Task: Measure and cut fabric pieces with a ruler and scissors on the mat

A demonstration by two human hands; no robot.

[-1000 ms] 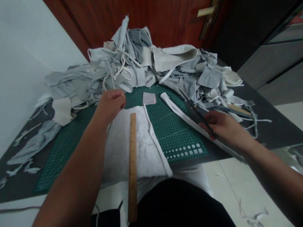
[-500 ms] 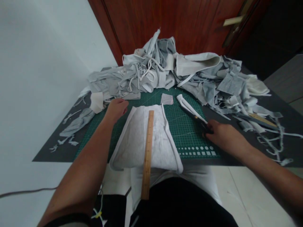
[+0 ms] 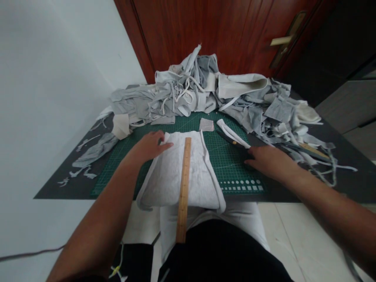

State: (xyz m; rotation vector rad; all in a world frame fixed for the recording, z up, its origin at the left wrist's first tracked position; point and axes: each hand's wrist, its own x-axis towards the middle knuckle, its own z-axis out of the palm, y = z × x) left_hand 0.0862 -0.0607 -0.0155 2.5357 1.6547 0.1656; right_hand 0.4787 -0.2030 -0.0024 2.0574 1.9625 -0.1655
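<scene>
White cloth (image 3: pixel 176 176) overhangs table edge — left hand (image 3: pixel 149 145) flat on it, right hand (image 3: pixel 268 160) gripping scissors (image 3: pixel 235 143).

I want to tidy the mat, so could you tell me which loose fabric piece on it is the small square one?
It is the grey scrap lying alone on the green mat, beyond the ruler; the white panel under the ruler is much larger.

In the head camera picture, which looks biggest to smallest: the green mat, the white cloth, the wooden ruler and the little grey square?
1. green mat
2. white cloth
3. wooden ruler, long but thin
4. little grey square
</scene>
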